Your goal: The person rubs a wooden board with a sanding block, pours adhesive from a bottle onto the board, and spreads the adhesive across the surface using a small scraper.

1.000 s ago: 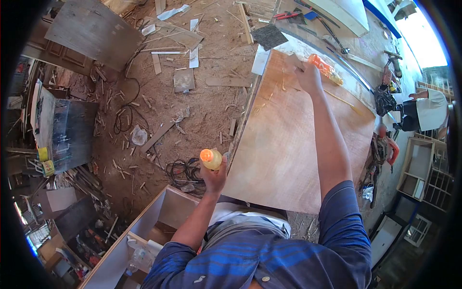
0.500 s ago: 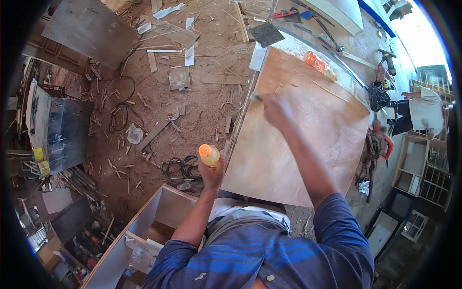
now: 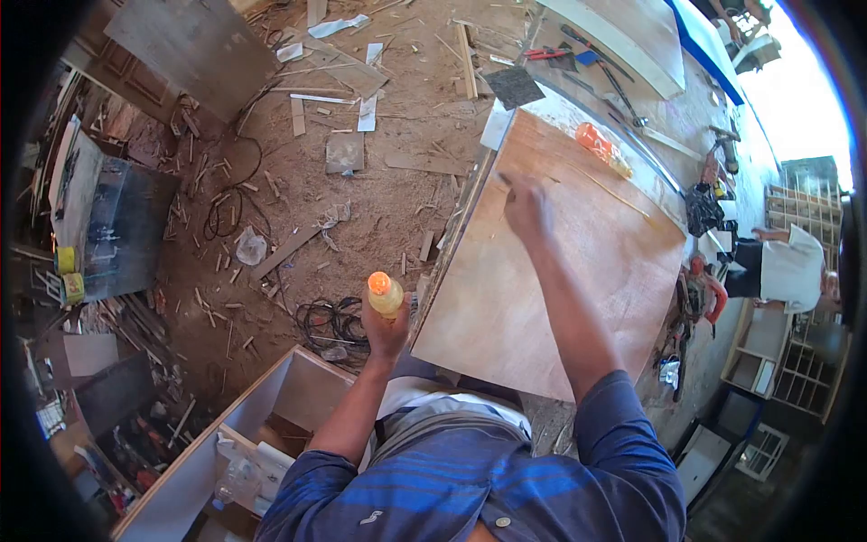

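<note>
My left hand [image 3: 386, 332] is wrapped round a bottle [image 3: 384, 296] of yellowish liquid with an orange cap, beside the left edge of a wooden panel [image 3: 542, 307]. My right hand [image 3: 528, 208] is over the upper left part of the panel, blurred, with a small dark flat piece [image 3: 506, 179] at its fingertips. A wet-looking, darker patch runs along the panel's far side. Near the far edge lies an orange-labelled bottle [image 3: 601, 147], and a thin strip [image 3: 610, 191] rests on the panel.
An open wooden box [image 3: 302, 388] stands at lower left. Cables [image 3: 332, 323], offcuts and sawdust cover the floor. Pliers [image 3: 549, 54], a hammer [image 3: 639, 120] and a dark square [image 3: 515, 87] lie beyond the panel. A person in a white top [image 3: 790, 268] is at the right.
My right hand has moved from the panel's far edge near the orange-labelled bottle to its upper left part. My left hand still holds its bottle. The view has shifted slightly.
</note>
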Demonstrator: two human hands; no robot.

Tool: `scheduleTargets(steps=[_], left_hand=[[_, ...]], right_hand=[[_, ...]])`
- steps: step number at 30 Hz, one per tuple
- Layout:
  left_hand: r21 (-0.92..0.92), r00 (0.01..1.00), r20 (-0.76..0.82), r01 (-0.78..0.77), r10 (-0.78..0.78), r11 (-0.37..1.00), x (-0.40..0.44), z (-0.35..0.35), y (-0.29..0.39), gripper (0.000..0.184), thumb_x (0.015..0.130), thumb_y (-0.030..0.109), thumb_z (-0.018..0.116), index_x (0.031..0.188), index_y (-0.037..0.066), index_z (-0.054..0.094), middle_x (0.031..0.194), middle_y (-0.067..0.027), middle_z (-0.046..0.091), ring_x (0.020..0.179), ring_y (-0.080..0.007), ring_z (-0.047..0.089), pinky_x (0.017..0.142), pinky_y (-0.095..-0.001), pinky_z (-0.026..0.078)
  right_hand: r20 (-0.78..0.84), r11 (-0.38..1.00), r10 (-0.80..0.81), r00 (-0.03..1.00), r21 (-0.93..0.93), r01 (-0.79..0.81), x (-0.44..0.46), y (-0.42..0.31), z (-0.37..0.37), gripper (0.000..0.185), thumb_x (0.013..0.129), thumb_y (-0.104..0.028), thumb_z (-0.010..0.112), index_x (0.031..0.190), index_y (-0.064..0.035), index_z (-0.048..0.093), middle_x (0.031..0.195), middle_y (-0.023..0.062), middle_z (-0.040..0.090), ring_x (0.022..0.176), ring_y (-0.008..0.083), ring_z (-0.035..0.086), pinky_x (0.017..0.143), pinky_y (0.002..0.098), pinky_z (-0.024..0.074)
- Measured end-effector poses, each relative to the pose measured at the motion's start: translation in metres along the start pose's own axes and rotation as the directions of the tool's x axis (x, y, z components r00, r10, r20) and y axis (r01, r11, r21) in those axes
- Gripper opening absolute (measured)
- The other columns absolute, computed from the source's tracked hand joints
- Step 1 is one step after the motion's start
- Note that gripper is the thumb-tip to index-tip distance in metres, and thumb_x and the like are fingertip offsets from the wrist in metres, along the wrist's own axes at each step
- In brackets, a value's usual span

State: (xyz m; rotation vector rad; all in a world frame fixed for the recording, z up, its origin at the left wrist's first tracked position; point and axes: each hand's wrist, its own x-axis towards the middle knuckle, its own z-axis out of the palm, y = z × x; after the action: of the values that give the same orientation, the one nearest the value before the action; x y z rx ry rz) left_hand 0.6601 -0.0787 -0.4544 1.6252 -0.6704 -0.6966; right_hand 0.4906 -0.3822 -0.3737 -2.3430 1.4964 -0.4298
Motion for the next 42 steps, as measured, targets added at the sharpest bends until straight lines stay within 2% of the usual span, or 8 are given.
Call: scheduleTargets(steps=[7, 13, 16, 18, 31, 34, 40, 42], left_hand=[[0.091, 1.0, -0.021, -0.007, 0.009, 0.996, -0.004, -0.01, 0.023, 0.039, 0.091, 0.017, 0.08, 0.12, 0.001, 0.06, 0.103, -0.0066, 0.067, 0.092, -0.0155, 0.066, 0.083, -0.0309, 0.054], [0.15, 0.994, -0.078, -0.061, 0.073, 0.987, 0.0, -0.007, 0.017, 0.038, 0.088, 0.018, 0.083, 0.109, 0.001, 0.057, 0.095, -0.0096, 0.064, 0.085, -0.0211, 0.064, 0.077, -0.0358, 0.052], [0.128, 0.996, -0.073, -0.045, 0.055, 0.991, 0.003, -0.005, 0.023, 0.036, 0.087, 0.017, 0.083, 0.108, 0.001, 0.058, 0.097, -0.0103, 0.064, 0.086, -0.0217, 0.065, 0.078, -0.036, 0.052], [0.115, 0.998, -0.049, -0.032, 0.038, 0.993, 0.004, -0.005, 0.022, 0.035, 0.087, 0.016, 0.083, 0.108, 0.001, 0.059, 0.099, -0.0105, 0.065, 0.088, -0.0221, 0.065, 0.079, -0.0359, 0.052], [0.097, 0.999, 0.002, -0.035, 0.035, 0.995, 0.02, 0.01, -0.002, 0.042, 0.085, 0.01, 0.082, 0.118, 0.0, 0.059, 0.11, -0.0132, 0.063, 0.099, -0.0239, 0.065, 0.089, -0.0353, 0.052], [0.088, 0.999, 0.029, -0.041, 0.039, 0.995, 0.029, 0.013, 0.007, 0.042, 0.084, 0.008, 0.081, 0.118, -0.001, 0.058, 0.111, -0.0133, 0.062, 0.1, -0.0247, 0.064, 0.09, -0.0356, 0.052], [0.113, 0.987, 0.112, -0.131, 0.118, 0.985, 0.036, 0.022, 0.011, 0.045, 0.081, 0.005, 0.081, 0.119, 0.001, 0.058, 0.112, -0.0149, 0.063, 0.104, -0.028, 0.065, 0.093, -0.0377, 0.051], [0.111, 0.968, 0.14, -0.224, 0.208, 0.968, 0.041, 0.027, 0.013, 0.047, 0.078, 0.005, 0.083, 0.119, 0.002, 0.059, 0.113, -0.0161, 0.064, 0.106, -0.0303, 0.065, 0.094, -0.0394, 0.051]], right_hand=[[-0.151, 0.932, -0.256, 0.955, -0.302, 0.202, 0.06, 0.041, 0.035, 0.045, 0.087, 0.002, 0.053, 0.128, -0.0104, 0.069, 0.137, 0.0161, 0.065, 0.133, 0.0333, 0.058, 0.113, 0.0437, 0.0456], [0.036, 0.88, -0.468, 0.883, -0.069, 0.469, -0.014, 0.004, 0.044, 0.047, 0.086, 0.001, 0.054, 0.128, -0.013, 0.07, 0.135, 0.0178, 0.065, 0.128, 0.0341, 0.061, 0.107, 0.0448, 0.0501], [0.1, 0.959, -0.24, 0.966, 0.177, 0.22, 0.007, -0.008, 0.006, 0.047, 0.086, 0.0, 0.054, 0.128, -0.0126, 0.071, 0.125, 0.0209, 0.07, 0.117, 0.036, 0.066, 0.099, 0.0451, 0.0539], [0.104, 0.999, -0.026, 0.994, 0.043, 0.022, 0.054, 0.007, -0.013, 0.046, 0.086, -0.003, 0.054, 0.127, -0.0121, 0.072, 0.113, 0.0224, 0.073, 0.106, 0.0386, 0.069, 0.092, 0.0474, 0.0548], [0.299, 0.987, -0.153, 0.942, 0.007, 0.158, 0.02, -0.004, 0.005, 0.04, 0.089, -0.005, 0.053, 0.123, -0.013, 0.073, 0.105, 0.0227, 0.072, 0.107, 0.0405, 0.068, 0.092, 0.0493, 0.0543], [0.323, 0.999, -0.004, 0.946, 0.031, -0.007, 0.036, -0.005, -0.02, 0.043, 0.088, -0.005, 0.055, 0.127, -0.0131, 0.071, 0.102, 0.0227, 0.072, 0.104, 0.0387, 0.069, 0.091, 0.0487, 0.0547], [-0.28, 0.956, -0.227, 0.933, -0.248, 0.159, 0.119, 0.059, 0.015, 0.046, 0.085, 0.0, 0.056, 0.126, -0.0101, 0.072, 0.116, 0.0152, 0.072, 0.115, 0.0331, 0.065, 0.102, 0.0425, 0.0507], [-0.253, 0.945, -0.261, 0.932, -0.262, 0.193, 0.122, 0.062, 0.027, 0.045, 0.085, 0.0, 0.057, 0.125, -0.0095, 0.072, 0.123, 0.0133, 0.07, 0.119, 0.0328, 0.063, 0.105, 0.0422, 0.0486]])
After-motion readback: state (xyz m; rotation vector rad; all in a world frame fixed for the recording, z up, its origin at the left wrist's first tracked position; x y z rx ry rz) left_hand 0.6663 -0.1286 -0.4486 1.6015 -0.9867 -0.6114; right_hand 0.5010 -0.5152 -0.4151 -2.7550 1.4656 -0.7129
